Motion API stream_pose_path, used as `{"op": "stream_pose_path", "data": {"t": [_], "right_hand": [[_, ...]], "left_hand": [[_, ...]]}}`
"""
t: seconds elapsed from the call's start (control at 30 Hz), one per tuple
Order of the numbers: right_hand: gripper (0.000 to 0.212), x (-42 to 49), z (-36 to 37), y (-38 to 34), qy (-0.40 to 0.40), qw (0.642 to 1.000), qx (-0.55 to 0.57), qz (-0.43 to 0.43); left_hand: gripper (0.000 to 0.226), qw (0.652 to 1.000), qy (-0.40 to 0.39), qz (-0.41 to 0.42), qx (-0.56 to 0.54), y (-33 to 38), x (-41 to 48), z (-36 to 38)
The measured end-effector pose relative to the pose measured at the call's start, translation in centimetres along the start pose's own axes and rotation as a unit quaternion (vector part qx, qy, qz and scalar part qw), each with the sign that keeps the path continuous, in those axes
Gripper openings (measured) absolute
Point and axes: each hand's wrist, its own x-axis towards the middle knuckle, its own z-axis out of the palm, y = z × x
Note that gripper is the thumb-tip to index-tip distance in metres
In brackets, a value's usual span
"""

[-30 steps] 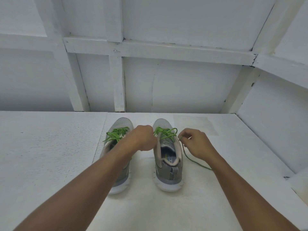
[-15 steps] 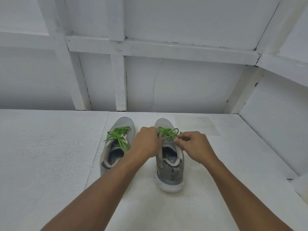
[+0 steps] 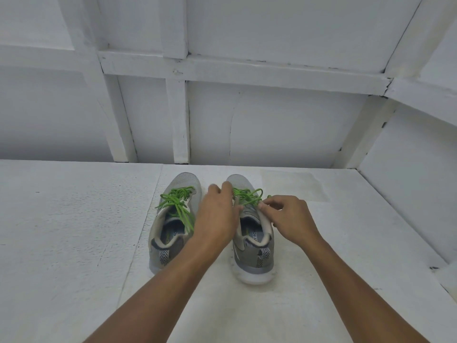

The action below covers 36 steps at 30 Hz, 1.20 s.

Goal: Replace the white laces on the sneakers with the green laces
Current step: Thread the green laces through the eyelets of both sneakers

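Two grey sneakers stand side by side on the white table, heels toward me. The left sneaker [image 3: 170,219] carries a green lace [image 3: 178,201] with loose ends draped over its opening. The right sneaker [image 3: 252,233] has a green lace [image 3: 247,195] looped across its upper eyelets. My left hand [image 3: 217,214] sits at the inner side of the right sneaker, its fingertips at the lace near the tongue. My right hand [image 3: 289,219] pinches the green lace at the shoe's outer side. No white lace is in view.
The white table [image 3: 74,231] runs to a white panelled wall [image 3: 272,125] just behind the shoes. A side wall [image 3: 415,194] closes in on the right. A seam in the tabletop runs past the left sneaker.
The loose lace end that trailed to the right of the right sneaker is drawn in. Both hands have closed in over that shoe's tongue, and my left fingers have spread out.
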Motion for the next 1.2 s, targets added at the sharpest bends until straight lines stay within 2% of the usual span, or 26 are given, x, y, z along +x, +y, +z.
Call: {"op": "stream_pose_path", "data": {"t": [0.07,0.1,0.2,0.27,0.33,0.47,0.63,0.73,0.87,1.0,1.1,1.2], "right_hand": [[0.022,-0.1,-0.1,0.0,0.005,1.000,0.004,0.003],[0.020,-0.1,0.0,0.0,0.006,1.000,0.006,0.003],[0.019,-0.2,0.0,0.0,0.007,1.000,0.011,0.002],[0.020,-0.3,0.0,0.0,0.010,1.000,0.011,0.006],[0.022,-0.3,0.1,0.1,0.012,1.000,0.019,0.015],[0.025,-0.4,0.6,0.5,0.016,0.998,0.049,0.030],[0.023,-0.6,0.5,0.5,0.024,0.998,0.041,0.038],[0.026,-0.9,0.6,0.2,0.028,0.999,0.023,0.030],[0.032,-1.2,-0.1,-0.4,0.034,0.999,-0.021,-0.035],[0.041,-1.2,-0.5,-0.9,-0.043,0.987,-0.100,-0.120],[0.030,-0.9,-0.1,-1.2,-0.044,0.966,-0.194,-0.164],[0.015,-0.5,0.2,-1.2,-0.039,0.959,-0.202,-0.194]], "left_hand": [[0.038,0.993,0.029,0.073,0.085,0.2,-0.1,0.5],[0.039,0.988,0.013,0.100,0.119,0.3,0.0,0.7],[0.037,0.973,-0.070,0.121,0.184,0.5,0.8,1.0],[0.030,0.969,-0.073,0.128,0.196,0.6,1.4,1.2],[0.023,0.975,-0.071,0.136,0.159,0.6,1.5,1.5],[0.017,0.989,-0.040,0.140,0.001,-0.7,1.3,2.4],[0.005,0.980,0.026,0.048,-0.194,-1.3,0.9,2.7],[0.014,0.962,0.025,0.002,-0.272,-1.1,0.8,2.9],[0.012,0.964,0.023,-0.007,-0.263,-1.0,0.8,3.0],[0.011,0.978,0.045,0.040,-0.198,-0.6,0.7,2.7],[0.009,0.981,0.050,0.076,-0.171,-0.6,0.5,2.9],[0.019,0.986,0.030,0.089,-0.138,-1.4,0.4,2.9]]}}
